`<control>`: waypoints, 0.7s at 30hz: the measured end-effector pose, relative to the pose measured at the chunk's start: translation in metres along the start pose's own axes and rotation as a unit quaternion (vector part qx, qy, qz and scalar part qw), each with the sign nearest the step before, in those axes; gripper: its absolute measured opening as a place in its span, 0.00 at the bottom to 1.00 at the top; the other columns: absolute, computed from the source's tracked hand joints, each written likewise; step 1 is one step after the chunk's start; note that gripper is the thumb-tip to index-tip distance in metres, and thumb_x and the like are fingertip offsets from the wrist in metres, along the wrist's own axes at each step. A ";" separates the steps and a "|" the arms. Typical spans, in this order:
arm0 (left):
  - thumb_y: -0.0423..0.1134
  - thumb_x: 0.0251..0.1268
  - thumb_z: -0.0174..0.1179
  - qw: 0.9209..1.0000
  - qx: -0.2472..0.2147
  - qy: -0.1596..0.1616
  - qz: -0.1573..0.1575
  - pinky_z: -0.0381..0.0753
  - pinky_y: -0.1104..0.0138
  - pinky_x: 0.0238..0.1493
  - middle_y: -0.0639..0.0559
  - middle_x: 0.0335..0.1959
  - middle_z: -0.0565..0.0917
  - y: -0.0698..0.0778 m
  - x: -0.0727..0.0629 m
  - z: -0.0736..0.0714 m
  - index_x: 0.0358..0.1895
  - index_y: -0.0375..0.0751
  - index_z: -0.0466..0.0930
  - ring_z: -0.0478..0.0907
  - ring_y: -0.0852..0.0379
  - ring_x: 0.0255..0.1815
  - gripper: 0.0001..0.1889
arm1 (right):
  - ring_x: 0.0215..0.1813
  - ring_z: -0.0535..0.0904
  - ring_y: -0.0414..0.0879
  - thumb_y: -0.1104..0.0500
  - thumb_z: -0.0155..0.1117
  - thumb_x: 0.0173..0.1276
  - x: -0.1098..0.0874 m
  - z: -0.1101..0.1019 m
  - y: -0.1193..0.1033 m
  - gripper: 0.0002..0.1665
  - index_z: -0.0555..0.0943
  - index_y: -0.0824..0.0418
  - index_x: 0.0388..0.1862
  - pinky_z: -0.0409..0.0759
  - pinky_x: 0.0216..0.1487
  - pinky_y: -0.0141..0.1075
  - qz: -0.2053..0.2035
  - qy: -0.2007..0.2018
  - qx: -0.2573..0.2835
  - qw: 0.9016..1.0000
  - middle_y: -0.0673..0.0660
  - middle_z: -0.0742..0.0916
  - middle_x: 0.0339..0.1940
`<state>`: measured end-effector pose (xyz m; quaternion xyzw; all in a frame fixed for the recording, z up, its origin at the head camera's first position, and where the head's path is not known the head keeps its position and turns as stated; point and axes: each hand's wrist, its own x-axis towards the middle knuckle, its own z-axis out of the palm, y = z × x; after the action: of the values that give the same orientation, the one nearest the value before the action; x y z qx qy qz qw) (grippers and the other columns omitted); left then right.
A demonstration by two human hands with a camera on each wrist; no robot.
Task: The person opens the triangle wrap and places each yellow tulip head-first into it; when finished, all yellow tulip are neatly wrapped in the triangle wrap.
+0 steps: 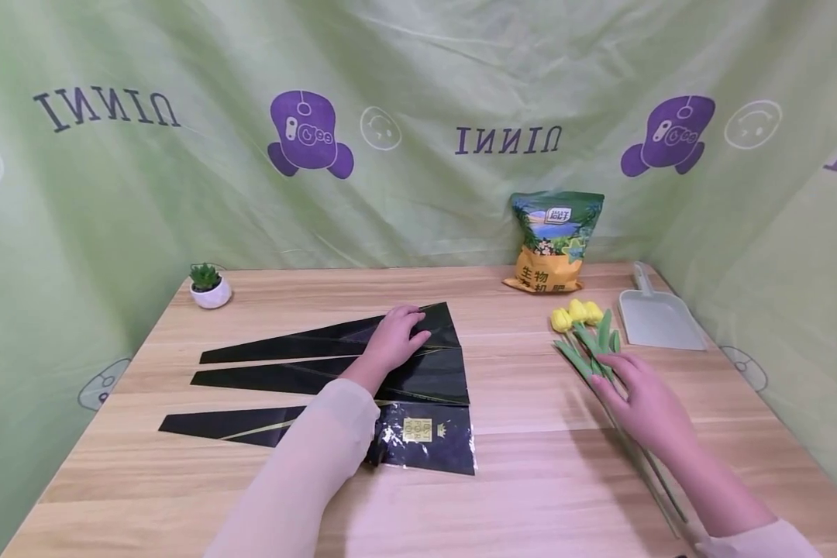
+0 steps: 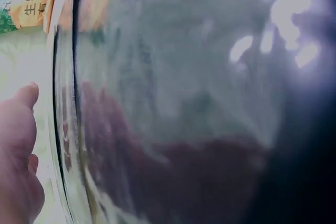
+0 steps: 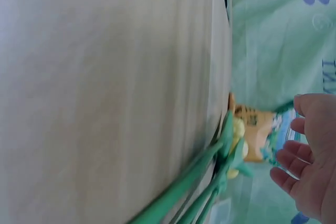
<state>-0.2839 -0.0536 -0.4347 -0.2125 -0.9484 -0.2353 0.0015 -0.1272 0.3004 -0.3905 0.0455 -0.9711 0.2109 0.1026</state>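
Observation:
Three black tapered flower sleeves, narrow ends to the left, lie side by side in the head view. The front sleeve (image 1: 453, 442) is glossy, with a gold square and crown print; the middle sleeve (image 1: 251, 378) and back sleeve (image 1: 251, 349) lie beyond it. My left hand (image 1: 395, 339) lies over the wide part of the back sleeve, fingers loosely bent. Yellow artificial tulips (image 1: 577, 311) with long green stems lie at the right. Over their leaves is my right hand (image 1: 645, 399); the right wrist view shows its fingers (image 3: 294, 163) relaxed, with no stem between them.
Behind the tulips stands a green and orange fertilizer bag (image 1: 547, 248). A grey dustpan (image 1: 659, 318) lies at the table's right rear. At the left rear corner is a small succulent in a white pot (image 1: 211, 291). Green printed cloth (image 1: 418, 194) hangs around the wooden table (image 1: 523, 488).

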 end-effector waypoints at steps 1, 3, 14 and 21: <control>0.46 0.73 0.55 1.000 0.001 0.001 0.002 0.64 0.54 0.75 0.43 0.70 0.71 0.000 0.001 0.001 0.65 0.37 0.74 0.63 0.45 0.74 0.24 | 0.59 0.72 0.74 0.50 0.57 0.74 -0.003 -0.001 0.003 0.27 0.74 0.69 0.62 0.71 0.56 0.69 0.005 -0.004 -0.003 1.000 0.74 0.76 0.61; 0.46 0.73 0.56 1.000 0.001 0.004 0.004 0.65 0.54 0.75 0.43 0.70 0.72 -0.001 0.002 0.003 0.64 0.36 0.75 0.64 0.45 0.74 0.23 | 0.56 0.75 0.73 0.50 0.57 0.74 -0.008 -0.003 0.010 0.26 0.74 0.69 0.61 0.73 0.52 0.68 0.010 -0.008 -0.004 1.000 0.74 0.78 0.58; 0.43 0.73 0.56 1.000 -0.010 0.020 -0.016 0.68 0.55 0.72 0.43 0.65 0.77 -0.010 0.003 0.011 0.60 0.36 0.79 0.70 0.45 0.70 0.19 | 0.44 0.81 0.62 0.52 0.59 0.73 -0.025 -0.007 0.043 0.26 0.77 0.73 0.57 0.81 0.42 0.57 0.056 -0.061 0.006 0.997 0.71 0.83 0.46; 0.42 0.71 0.58 0.999 -0.004 0.038 -0.011 0.69 0.55 0.71 0.43 0.62 0.80 -0.012 0.003 0.014 0.56 0.36 0.82 0.73 0.45 0.67 0.17 | 0.38 0.80 0.47 0.49 0.59 0.73 -0.029 -0.011 0.056 0.29 0.75 0.74 0.59 0.79 0.37 0.41 0.075 -0.091 0.011 0.993 0.60 0.85 0.38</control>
<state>-0.2905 -0.0558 -0.4523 -0.1931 -0.9489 -0.2471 0.0345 -0.1044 0.3571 -0.4096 -0.0078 -0.9747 0.2233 -0.0031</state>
